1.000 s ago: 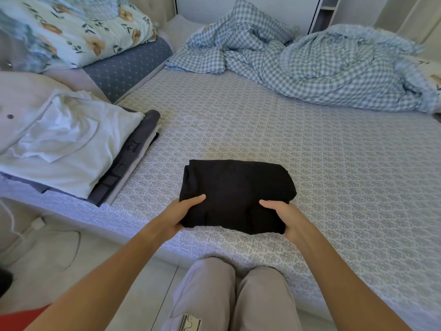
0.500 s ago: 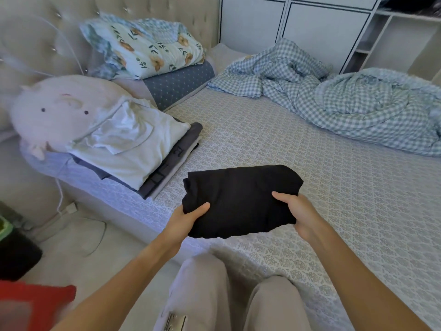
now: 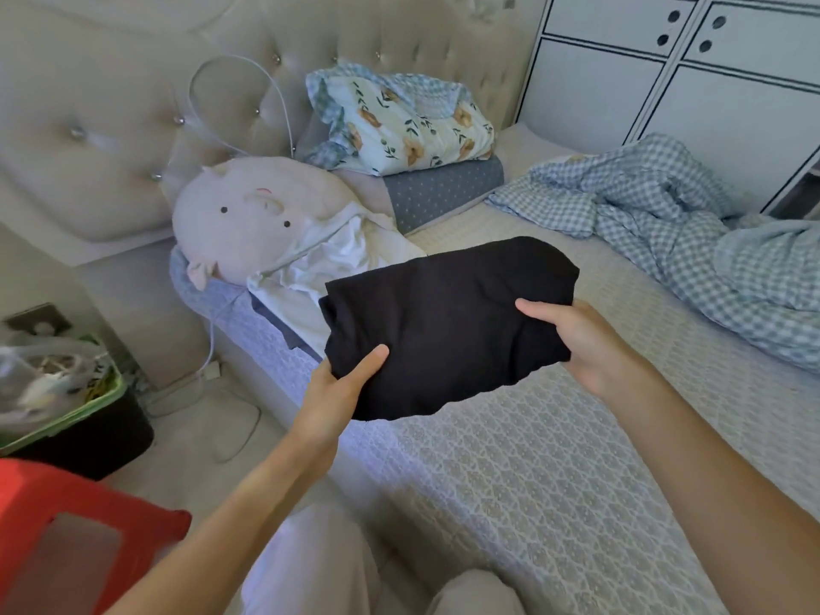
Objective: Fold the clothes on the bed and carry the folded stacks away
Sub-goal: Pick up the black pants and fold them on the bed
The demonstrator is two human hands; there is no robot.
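Note:
A folded black garment [image 3: 443,321] is lifted off the bed [image 3: 510,459] between both hands. My left hand [image 3: 337,392] grips its near left corner, thumb on top. My right hand [image 3: 581,344] grips its right edge, thumb on top too. Behind the garment's left side lies a stack of folded clothes [image 3: 319,277], white on top with grey layers below; the black garment hides its right part.
A pink pig plush [image 3: 248,215] leans by the stack at the tufted headboard. Floral and grey pillows [image 3: 412,139] sit behind. A crumpled checked blanket [image 3: 692,241] covers the bed's right. On the floor left stand a green-rimmed bin [image 3: 75,410] and a red stool [image 3: 66,534].
Both hands have lifted the black garment off the bed and moved it left toward the folded stack. The view has swung left, showing the headboard, bin and stool.

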